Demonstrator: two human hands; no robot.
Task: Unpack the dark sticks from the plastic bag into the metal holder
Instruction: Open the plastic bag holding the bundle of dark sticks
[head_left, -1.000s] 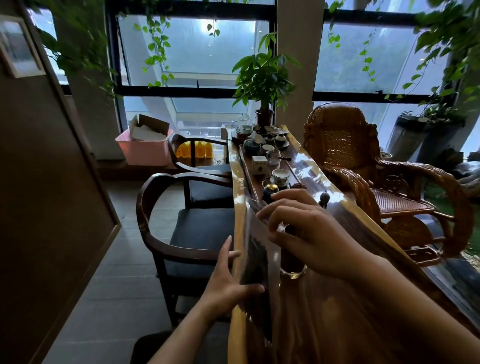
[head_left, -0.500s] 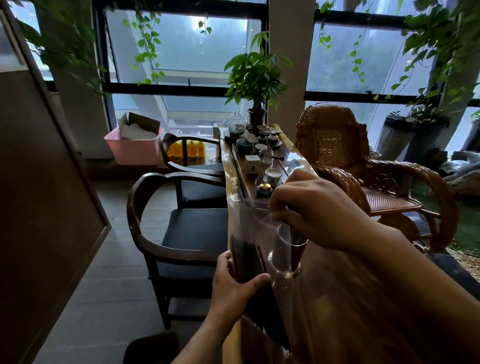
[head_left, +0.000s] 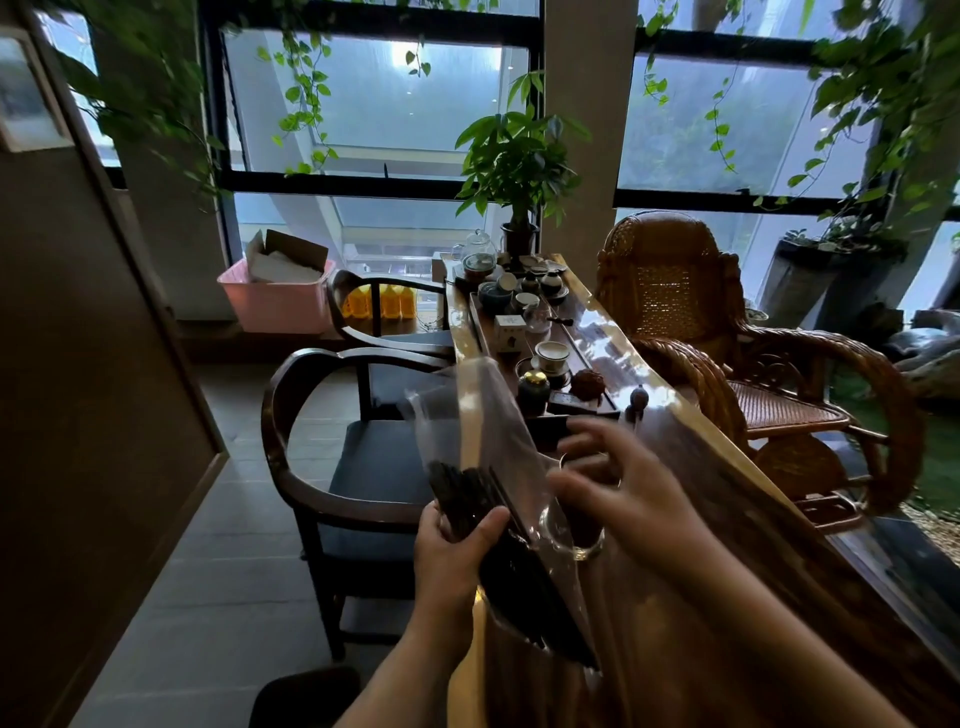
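My left hand (head_left: 454, 545) grips a clear plastic bag (head_left: 485, 431) around a bundle of dark sticks (head_left: 514, 561) inside it. The bag stands tilted over the near left edge of the long wooden table (head_left: 701, 597), its open top pointing up and away. My right hand (head_left: 618, 483) hovers blurred just right of the bag with fingers spread and nothing in them. Below that hand stands the round metal holder (head_left: 576, 540), shiny at its rim and partly hidden by the bag and the hand. What it contains is too dark to tell.
A tea tray (head_left: 535, 353) with cups, small jars and a glass teapot fills the table's far half, ending at a potted plant (head_left: 519, 171). Two dark wooden armchairs (head_left: 332, 467) stand left of the table, a wicker rocking chair (head_left: 727, 338) to its right.
My right hand has come off the holder's top and its fingers have spread. The left hand has raised the bag more upright with a tighter grip on the sticks.
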